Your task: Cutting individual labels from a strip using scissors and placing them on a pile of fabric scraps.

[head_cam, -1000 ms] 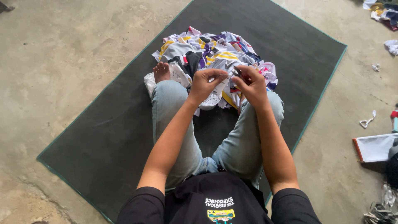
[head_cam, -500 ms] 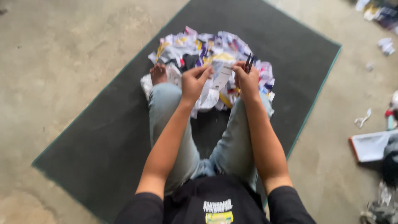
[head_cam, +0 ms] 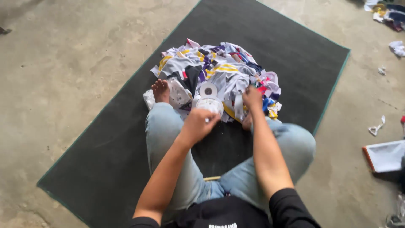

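Head view, single frame. Person seated cross-legged on a dark green mat (head_cam: 105, 160) laid over a concrete floor (head_cam: 63, 55). Left hand (head_cam: 198, 124) is curled around the near edge of a white tape roll (head_cam: 209, 99), which sits in front of the knees against a heap of mixed-colour cloth scraps (head_cam: 223, 71). Right hand (head_cam: 252, 98) is pinched on a pale strip (head_cam: 239, 105) at the heap's near side; fingertips are partly hidden. One bare foot (head_cam: 160, 90) rests at the heap's left edge. White tray (head_cam: 386, 155) lies off the mat, far right.
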